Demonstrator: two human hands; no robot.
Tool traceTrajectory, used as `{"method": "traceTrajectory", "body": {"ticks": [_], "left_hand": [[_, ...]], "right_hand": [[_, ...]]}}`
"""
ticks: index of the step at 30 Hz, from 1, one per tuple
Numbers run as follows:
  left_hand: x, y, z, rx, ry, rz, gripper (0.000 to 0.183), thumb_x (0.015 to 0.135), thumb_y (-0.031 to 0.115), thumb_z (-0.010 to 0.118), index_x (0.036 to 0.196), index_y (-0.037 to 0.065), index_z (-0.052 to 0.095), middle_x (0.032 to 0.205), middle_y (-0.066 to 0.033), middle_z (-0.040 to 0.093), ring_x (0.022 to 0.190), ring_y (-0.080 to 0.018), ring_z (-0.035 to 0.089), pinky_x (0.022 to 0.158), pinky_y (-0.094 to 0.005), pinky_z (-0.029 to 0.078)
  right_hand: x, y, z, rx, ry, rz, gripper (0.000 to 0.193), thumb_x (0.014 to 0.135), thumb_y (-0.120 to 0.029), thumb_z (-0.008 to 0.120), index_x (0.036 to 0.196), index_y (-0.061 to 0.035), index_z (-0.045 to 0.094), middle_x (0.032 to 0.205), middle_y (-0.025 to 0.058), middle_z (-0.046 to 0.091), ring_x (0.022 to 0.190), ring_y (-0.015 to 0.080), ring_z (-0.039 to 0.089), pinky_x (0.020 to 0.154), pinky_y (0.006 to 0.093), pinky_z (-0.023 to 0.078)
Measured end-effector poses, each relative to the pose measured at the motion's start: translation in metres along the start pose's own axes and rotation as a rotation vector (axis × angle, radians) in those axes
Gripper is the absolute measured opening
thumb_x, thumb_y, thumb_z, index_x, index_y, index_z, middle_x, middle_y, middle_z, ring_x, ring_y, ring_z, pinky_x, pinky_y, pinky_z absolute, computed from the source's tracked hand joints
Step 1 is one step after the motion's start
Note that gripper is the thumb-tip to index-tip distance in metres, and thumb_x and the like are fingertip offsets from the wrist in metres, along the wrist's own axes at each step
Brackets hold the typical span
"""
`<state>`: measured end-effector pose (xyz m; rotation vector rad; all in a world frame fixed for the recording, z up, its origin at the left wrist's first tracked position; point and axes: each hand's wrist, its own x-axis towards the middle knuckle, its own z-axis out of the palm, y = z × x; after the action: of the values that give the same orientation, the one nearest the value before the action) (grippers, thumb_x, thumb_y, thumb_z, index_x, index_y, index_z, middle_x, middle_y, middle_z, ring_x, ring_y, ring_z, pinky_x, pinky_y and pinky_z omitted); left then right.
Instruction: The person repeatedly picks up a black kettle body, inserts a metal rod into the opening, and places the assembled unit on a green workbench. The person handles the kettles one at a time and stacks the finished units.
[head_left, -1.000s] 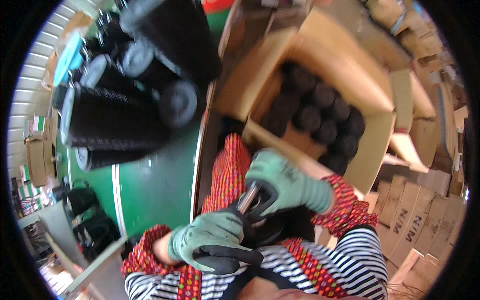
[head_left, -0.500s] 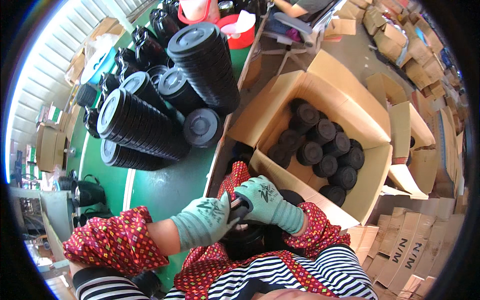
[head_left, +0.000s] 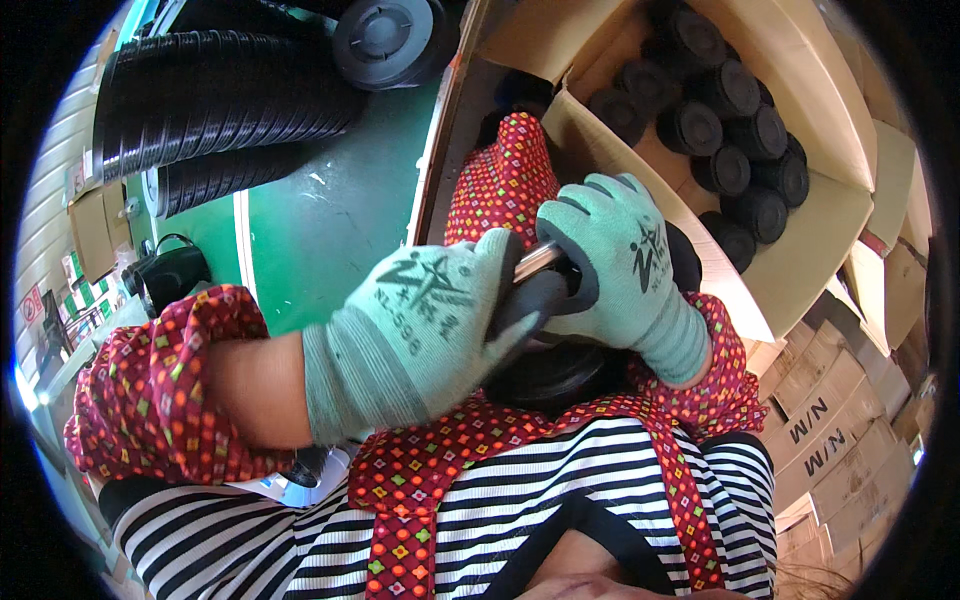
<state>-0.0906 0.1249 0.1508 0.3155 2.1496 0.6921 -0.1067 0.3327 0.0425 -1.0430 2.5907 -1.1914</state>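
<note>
Both hands wear pale green knitted gloves with dark palms and meet in front of my body. A short shiny metal rod-like piece [head_left: 538, 262] shows between them; its ends are hidden in the gloves. My left hand [head_left: 425, 315] is closed at its lower left end. My right hand [head_left: 615, 260] curls its fingers round the other end. Just below the hands, a black round pot-like thing [head_left: 555, 378] rests at my lap, mostly covered by them. My red patterned apron [head_left: 505, 185] spreads over the leg beyond.
An open cardboard box [head_left: 820, 270] at the right holds several black round pots [head_left: 755, 130]. On the green table [head_left: 330, 215] at the left lie long stacks of black pots [head_left: 230, 100] and a single black round pot [head_left: 385, 40]. Flattened cartons [head_left: 825, 420] stand at the right.
The view has tilted down and closer, so the hands look larger and the far table has left the picture. Both hands remain together, with more of the metal piece showing between them.
</note>
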Motion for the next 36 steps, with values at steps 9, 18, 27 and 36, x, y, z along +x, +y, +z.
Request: {"method": "traceTrajectory", "body": {"ticks": [9,18,27,36], "left_hand": [[0.018,0.016,0.001,-0.005,0.024,0.094,0.051,0.098,0.019,0.065,0.140,-0.006,0.050,0.101,-0.0287,0.070,0.091,-0.0453,0.070,0.080,-0.0515,0.055],[0.053,-0.023,-0.019,-0.082,-0.211,0.210,0.054,0.093,0.016,0.068,0.142,-0.001,0.054,0.106,-0.0260,0.072,0.096,-0.0429,0.072,0.086,-0.0474,0.058],[0.107,-0.051,-0.014,0.095,-0.127,0.641,0.051,0.092,0.027,0.074,0.136,0.006,0.058,0.100,-0.0181,0.075,0.088,-0.0400,0.074,0.078,-0.0455,0.060],[0.034,-0.098,0.006,-0.121,0.678,0.460,0.041,0.095,0.012,0.074,0.133,0.000,0.064,0.108,-0.0216,0.075,0.098,-0.0319,0.076,0.087,-0.0385,0.057]], "right_hand": [[-0.012,0.020,-0.002,0.127,-0.064,0.020,0.061,0.061,-0.050,0.088,0.098,-0.0081,0.062,0.092,0.0093,0.059,0.091,0.0333,0.057,0.087,0.0464,0.043],[-0.009,-0.002,-0.034,0.029,-0.276,0.239,0.063,0.067,-0.052,0.086,0.104,-0.0060,0.065,0.095,0.0127,0.064,0.092,0.0340,0.063,0.083,0.0474,0.048],[-0.018,-0.020,-0.045,-0.185,-0.267,0.496,0.059,0.074,-0.058,0.086,0.093,-0.0065,0.064,0.084,0.0140,0.065,0.077,0.0342,0.067,0.071,0.0445,0.052],[-0.067,-0.038,-0.040,-0.152,0.114,0.088,0.095,0.071,-0.048,0.090,0.149,-0.0069,0.056,0.152,0.0236,0.049,0.147,0.0445,0.037,0.122,0.0618,0.023]]}}
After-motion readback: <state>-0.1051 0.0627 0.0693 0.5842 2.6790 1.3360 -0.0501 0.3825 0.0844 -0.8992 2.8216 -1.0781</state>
